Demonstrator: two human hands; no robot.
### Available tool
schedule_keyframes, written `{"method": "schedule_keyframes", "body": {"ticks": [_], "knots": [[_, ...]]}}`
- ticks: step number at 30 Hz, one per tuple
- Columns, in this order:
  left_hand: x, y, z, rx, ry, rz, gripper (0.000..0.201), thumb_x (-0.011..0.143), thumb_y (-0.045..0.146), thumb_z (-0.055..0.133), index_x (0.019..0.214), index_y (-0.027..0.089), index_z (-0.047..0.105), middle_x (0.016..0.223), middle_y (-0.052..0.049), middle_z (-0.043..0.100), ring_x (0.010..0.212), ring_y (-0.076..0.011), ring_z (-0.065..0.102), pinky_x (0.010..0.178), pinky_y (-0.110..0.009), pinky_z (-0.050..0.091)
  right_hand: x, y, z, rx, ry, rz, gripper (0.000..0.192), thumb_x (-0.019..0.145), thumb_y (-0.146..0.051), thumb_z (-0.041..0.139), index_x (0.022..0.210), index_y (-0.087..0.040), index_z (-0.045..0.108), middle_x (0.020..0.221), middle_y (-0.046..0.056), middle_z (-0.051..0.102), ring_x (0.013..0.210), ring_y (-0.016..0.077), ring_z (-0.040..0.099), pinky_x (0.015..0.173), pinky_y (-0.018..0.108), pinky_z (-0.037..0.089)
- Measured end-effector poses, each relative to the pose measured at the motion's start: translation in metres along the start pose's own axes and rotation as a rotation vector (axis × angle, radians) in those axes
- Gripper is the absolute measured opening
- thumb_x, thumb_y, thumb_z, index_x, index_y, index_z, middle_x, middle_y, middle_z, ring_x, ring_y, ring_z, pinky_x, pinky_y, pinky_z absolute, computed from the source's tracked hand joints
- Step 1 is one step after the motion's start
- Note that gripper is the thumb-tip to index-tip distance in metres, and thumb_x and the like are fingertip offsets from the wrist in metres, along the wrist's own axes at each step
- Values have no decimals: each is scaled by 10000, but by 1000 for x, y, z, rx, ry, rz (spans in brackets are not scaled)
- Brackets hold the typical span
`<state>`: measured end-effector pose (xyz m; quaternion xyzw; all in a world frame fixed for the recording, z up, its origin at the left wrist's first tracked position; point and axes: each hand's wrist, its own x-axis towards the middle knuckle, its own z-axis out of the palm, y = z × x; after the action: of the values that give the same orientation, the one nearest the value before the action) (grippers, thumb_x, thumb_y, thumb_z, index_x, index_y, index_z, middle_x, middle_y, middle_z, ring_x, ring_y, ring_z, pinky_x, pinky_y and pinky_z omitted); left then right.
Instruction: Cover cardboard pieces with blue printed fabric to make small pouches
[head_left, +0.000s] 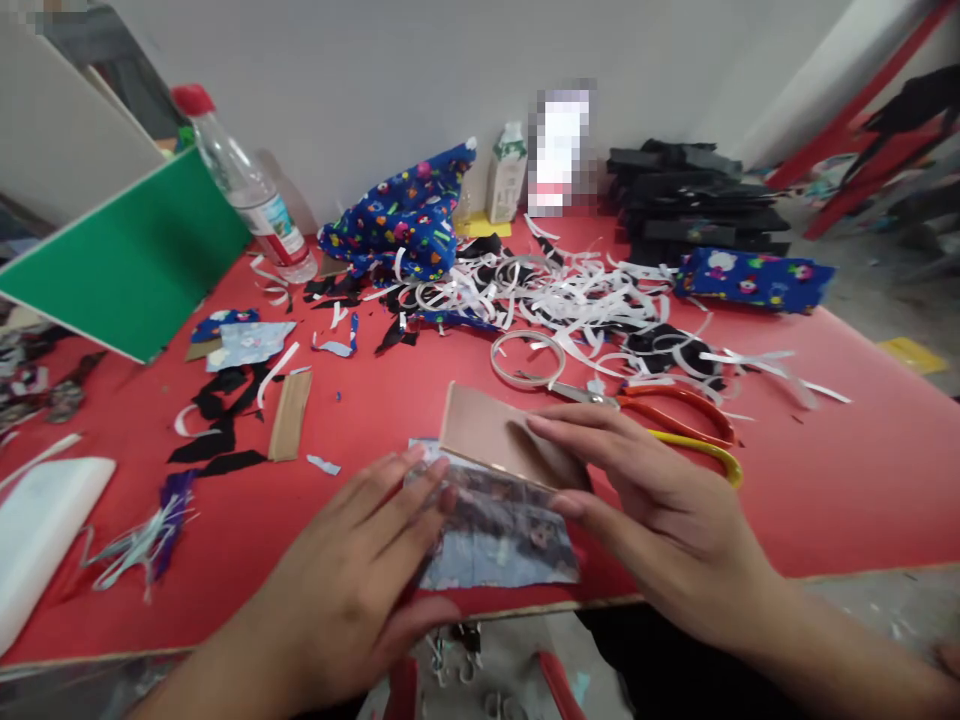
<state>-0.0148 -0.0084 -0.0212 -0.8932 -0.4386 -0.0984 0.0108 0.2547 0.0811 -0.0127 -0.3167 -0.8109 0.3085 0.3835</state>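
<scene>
Between thumb and fingers, my right hand (667, 510) grips a small tan cardboard piece (487, 425), tilted above a light blue patterned fabric piece (495, 550). That fabric lies at the table's front edge. My left hand (360, 550) rests with outstretched fingers on the fabric's left part, its fingertips close to the cardboard's lower left edge. Just beyond my right hand lies a pair of scissors (675, 410) with one orange and one yellow handle, partly hidden by the hand. A roll of clear tape (527, 360) sits beside the scissors' blades.
White strips and black scraps (570, 300) spread over the red table (810, 470). Behind stand a plastic bottle (262, 210), a carton (507, 175) and a stack of black pieces (690, 200). Blue printed fabric (405, 215) is bunched at the back; a green board (135, 260) leans left.
</scene>
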Motion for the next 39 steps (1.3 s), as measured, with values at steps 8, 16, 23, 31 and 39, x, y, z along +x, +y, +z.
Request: {"method": "schedule_keyframes", "body": {"ticks": [8, 16, 23, 31, 39], "knots": [[-20, -31, 5, 25, -108, -6, 972, 795, 848, 651, 1620, 382, 436, 1626, -152, 485, 1503, -457, 418, 1146, -626, 445, 16, 22, 7, -153, -299, -147, 309, 1034, -253, 626, 1322, -284, 734, 1317, 92, 718, 1154, 178, 733, 937, 238, 636], [-22, -31, 24, 211, -6, 0, 780, 969, 458, 677, 1654, 484, 305, 1525, -99, 584, 1431, -383, 492, 1177, -525, 357, 13, 43, 11, -220, -385, -122, 479, 986, -193, 623, 1441, -336, 672, 1358, 76, 719, 1124, 274, 748, 830, 357, 695], [-25, -32, 25, 202, -82, -5, 824, 960, 434, 707, 1657, 502, 273, 1501, -64, 607, 1471, -370, 461, 1271, -541, 186, 3, 51, 16, -223, -379, -98, 560, 1008, -221, 592, 1522, -441, 575, 1328, 23, 747, 1085, 289, 757, 752, 382, 700], [-27, -30, 26, 169, -77, -26, 820, 962, 355, 709, 1651, 503, 291, 1509, -58, 610, 1487, -364, 449, 1286, -554, 149, 2, 48, 23, -236, -319, -116, 490, 1051, -286, 558, 1508, -462, 581, 1281, 25, 763, 1064, 278, 739, 740, 367, 690], [-27, -31, 26, 178, -61, -25, 804, 963, 372, 721, 1642, 508, 314, 1511, -52, 622, 1482, -361, 465, 1287, -551, 154, 6, 48, 25, -274, -313, -126, 401, 1027, -251, 590, 1377, -409, 705, 1246, 34, 771, 1033, 272, 733, 738, 372, 685]]}}
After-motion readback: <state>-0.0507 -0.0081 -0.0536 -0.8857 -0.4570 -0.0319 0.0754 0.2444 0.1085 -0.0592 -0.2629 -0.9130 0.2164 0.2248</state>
